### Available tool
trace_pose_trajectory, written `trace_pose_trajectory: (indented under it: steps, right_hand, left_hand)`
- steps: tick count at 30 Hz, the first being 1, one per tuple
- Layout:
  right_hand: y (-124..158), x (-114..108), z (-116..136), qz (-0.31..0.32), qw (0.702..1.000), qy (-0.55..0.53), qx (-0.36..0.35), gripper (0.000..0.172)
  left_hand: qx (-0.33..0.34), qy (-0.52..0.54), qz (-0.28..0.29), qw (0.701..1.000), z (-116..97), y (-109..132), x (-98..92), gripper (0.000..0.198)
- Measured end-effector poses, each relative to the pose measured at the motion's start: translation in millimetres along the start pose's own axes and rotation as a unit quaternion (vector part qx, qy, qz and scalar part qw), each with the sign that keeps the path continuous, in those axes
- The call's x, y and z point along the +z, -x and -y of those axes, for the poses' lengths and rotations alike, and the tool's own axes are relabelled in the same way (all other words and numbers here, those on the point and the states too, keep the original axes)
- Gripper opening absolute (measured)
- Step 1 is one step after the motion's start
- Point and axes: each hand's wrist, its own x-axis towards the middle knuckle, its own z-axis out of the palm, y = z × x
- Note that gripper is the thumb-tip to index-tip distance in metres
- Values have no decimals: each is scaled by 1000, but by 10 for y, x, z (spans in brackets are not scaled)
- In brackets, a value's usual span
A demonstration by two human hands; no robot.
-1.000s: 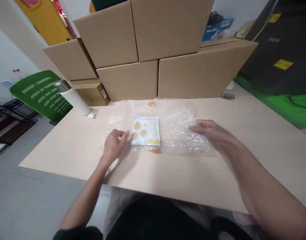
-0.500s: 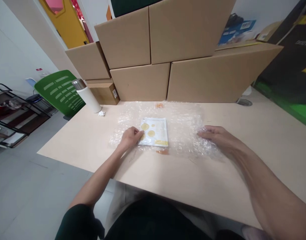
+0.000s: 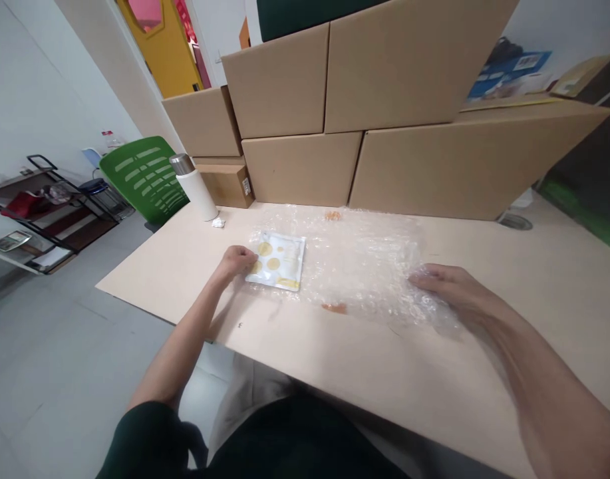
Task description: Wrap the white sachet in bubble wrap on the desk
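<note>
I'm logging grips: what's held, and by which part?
Left hand: the white packet, by its left edge. Right hand: the bubble wrap, by its right end.

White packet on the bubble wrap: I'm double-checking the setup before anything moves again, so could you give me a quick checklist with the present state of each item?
1. Left hand at the white packet: ok, its fingers are on the left edge.
2. Right hand on the bubble wrap: ok, it grips the right end.
3. Packet centred on the wrap: not ok, it lies toward the left end.
4. Wrap smooth throughout: not ok, it is bunched near the right hand.
5. White bottle upright and apart from the wrap: ok.
6. Packet sealed all round: cannot tell, the hand covers part of its edge.
</note>
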Motion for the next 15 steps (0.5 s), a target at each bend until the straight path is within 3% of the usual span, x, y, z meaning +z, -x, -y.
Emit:
trace_pose_trajectory:
  steps: [3, 5, 7, 9, 11, 13, 15]
  right_hand:
    - [-16, -51, 7, -74, 990, 101, -58, 25]
    - [-20, -43, 45, -185, 953, 190, -148, 34]
    - [2, 75, 119, -252, 898, 245, -263, 41]
    - [50, 345, 223, -213, 857, 264, -389, 39]
    - [99, 748, 342, -106, 821, 288, -481, 38]
    - [115, 1213, 454, 21, 784, 336, -522, 38]
    - [78, 1647, 536, 101, 753, 398, -515, 42]
  left_hand:
    - [-20, -19, -15, 999, 101, -70, -111, 24]
    - [-29, -34, -24, 999, 153, -111, -120, 22]
    - [-33, -51, -31, 998, 190, -138, -108, 19]
    - [-34, -71, -38, 996, 207, -146, -94, 16]
    - [-34, -94, -45, 994, 204, -138, -83, 15]
    - [-34, -118, -55, 991, 188, -120, -77, 14]
    - [-34, -139, -75, 987, 174, -100, -77, 14]
